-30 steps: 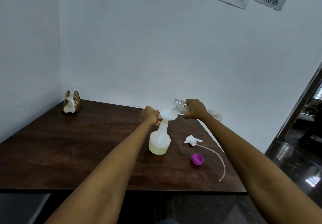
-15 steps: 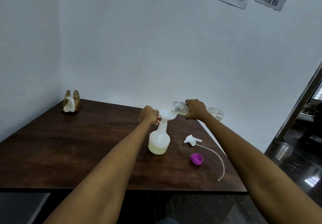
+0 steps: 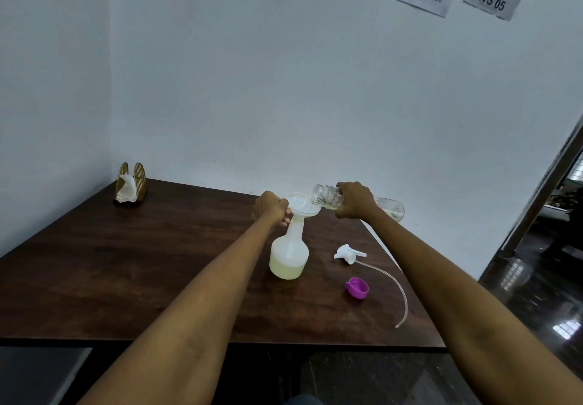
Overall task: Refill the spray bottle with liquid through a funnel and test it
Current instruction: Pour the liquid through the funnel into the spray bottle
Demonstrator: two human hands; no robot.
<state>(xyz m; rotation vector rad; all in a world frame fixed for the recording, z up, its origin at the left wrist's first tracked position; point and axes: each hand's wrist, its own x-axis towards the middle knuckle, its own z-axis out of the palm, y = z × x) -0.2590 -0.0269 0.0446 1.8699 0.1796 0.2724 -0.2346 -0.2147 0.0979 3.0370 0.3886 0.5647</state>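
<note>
Head view: I see both arms stretched out over the dark tabletop (image 3: 126, 278), pouring under way.
Left hand: my left hand (image 3: 270, 209) is curled tight around the rim side of the funnel (image 3: 301, 206), steadying it at the neck of the spray bottle (image 3: 289, 254).
Right hand: my right hand (image 3: 355, 200) is wrapped around the clear bottle (image 3: 328, 198), tipped nearly level, its open mouth over the funnel bowl.
Spray bottle: it stands upright near the middle of the tabletop, with pale yellowish liquid filling roughly its lower third.
Clear bottle: only a little liquid seems left inside; I cannot make out the stream itself.
Step in hand: I judge this as the tail of the pour, so I would raise the bottle's base gradually and keep its mouth over the funnel's centre, not its edge.
Steadying: I would keep the funnel stem seated straight in the neck; a tilted funnel could spill down the bottle's side.
Pace: a slow tip lets the funnel drain rather than brim.
Waiting parts: the trigger head (image 3: 347, 253) with its long tube lies to the right of the spray bottle, and a purple cap (image 3: 358, 288) sits nearer me, both clear of the pour.
Left to do: fitting the trigger head and the test spray, by my reckoning.
</note>
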